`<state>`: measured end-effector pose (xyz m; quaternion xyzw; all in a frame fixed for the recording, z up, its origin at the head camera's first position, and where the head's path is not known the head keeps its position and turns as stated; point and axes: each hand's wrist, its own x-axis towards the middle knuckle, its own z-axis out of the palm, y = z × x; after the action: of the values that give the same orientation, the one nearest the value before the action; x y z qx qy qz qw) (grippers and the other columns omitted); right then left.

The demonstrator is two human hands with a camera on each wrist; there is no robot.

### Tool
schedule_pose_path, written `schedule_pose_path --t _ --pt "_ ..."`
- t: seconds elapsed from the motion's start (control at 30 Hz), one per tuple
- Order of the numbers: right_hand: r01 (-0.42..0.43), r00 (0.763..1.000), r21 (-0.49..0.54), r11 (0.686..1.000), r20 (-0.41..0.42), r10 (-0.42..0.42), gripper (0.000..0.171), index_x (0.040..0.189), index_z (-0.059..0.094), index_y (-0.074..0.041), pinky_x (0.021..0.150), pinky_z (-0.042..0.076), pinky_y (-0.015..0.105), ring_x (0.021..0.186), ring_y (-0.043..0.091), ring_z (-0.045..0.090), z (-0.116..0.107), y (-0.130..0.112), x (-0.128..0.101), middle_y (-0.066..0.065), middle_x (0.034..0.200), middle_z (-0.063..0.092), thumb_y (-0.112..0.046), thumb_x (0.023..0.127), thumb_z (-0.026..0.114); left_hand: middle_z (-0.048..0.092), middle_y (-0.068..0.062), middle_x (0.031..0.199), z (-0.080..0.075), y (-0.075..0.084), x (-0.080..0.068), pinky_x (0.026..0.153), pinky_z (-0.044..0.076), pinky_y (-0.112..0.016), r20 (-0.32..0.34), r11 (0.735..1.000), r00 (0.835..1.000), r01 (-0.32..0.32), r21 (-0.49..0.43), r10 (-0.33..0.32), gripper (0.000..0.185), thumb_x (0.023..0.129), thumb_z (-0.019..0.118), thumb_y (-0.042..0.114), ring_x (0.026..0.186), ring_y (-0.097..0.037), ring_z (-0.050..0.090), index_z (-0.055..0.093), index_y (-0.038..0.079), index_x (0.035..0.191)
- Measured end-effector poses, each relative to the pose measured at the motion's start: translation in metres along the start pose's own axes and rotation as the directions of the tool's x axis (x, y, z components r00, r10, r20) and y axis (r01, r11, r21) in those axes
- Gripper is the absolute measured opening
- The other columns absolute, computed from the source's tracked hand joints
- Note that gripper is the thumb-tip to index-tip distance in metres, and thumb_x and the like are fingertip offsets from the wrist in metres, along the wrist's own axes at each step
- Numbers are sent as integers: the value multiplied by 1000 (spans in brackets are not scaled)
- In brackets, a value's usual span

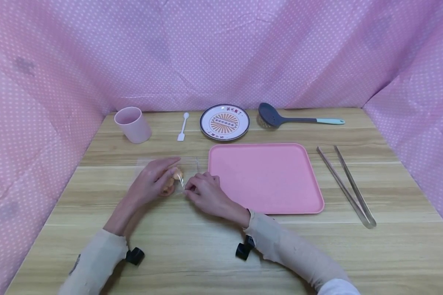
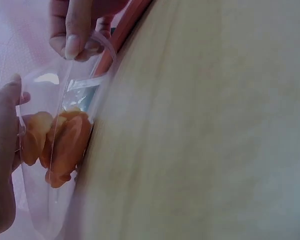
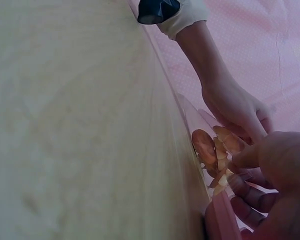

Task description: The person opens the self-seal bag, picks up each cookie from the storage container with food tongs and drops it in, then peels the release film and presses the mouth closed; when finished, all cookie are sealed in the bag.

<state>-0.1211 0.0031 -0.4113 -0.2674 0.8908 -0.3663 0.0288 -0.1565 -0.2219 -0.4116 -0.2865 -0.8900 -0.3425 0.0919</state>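
A clear plastic bag (image 2: 42, 210) holds several orange-brown, lumpy pieces (image 2: 67, 145) and lies at the left of the pink tray (image 1: 266, 180). My left hand (image 1: 153, 180) holds the bag from its left side, the thumb and fingers around the part with the pieces. At the bag's opening, my right hand (image 1: 208, 194) pinches the plastic edge between thumb and fingers, right beside the tray's left rim. In the right wrist view the pieces (image 3: 205, 147) show between both hands, partly hidden by the right fingers.
Along the back stand a pink cup (image 1: 134, 127), a small white spatula-ended spoon (image 1: 183, 128), a patterned plate (image 1: 225, 123) and a dark slotted ladle (image 1: 277, 116) with a mint handle end. Metal tongs (image 1: 348, 186) lie right of the tray. Pink dotted cloth (image 1: 221, 53) surrounds the wooden table.
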Motion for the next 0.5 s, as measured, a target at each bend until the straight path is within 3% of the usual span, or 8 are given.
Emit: schedule_pose_path --t 0.1,0.2,0.3,0.5 --pt "1 1000 -1 1000 -5 -1 6 98 75 -13 89 38 40 96 18 51 0 0 0 -2 97 67 -19 98 73 63 -13 140 -5 0 7 111 42 -57 35 995 996 86 -55 -84 37 110 56 23 132 -34 55 63 6 141" --pt "1 1000 -8 1000 -4 -1 6 99 75 -13 88 38 40 97 18 51 0 0 0 -2 98 67 -19 98 73 59 -10 146 -11 0 16 113 39 -57 76 976 981 186 -111 -178 44 111 52 36 136 -32 51 60 10 145" --pt "-1 1000 -5 1000 8 1 6 100 75 -14 90 38 40 97 18 51 0 1 0 -2 99 67 -19 98 73 58 -7 147 -15 -1 27 114 38 -57 119 952 960 269 -144 -253 51 110 50 45 138 -30 49 59 12 147" --pt "-3 1000 -4 1000 16 3 6 100 75 -14 91 38 42 97 18 50 -1 1 -1 -3 100 66 -20 99 73 61 -10 144 -13 -6 53 112 41 -56 265 919 911 362 -154 -314 51 108 55 44 135 -30 52 61 8 144"
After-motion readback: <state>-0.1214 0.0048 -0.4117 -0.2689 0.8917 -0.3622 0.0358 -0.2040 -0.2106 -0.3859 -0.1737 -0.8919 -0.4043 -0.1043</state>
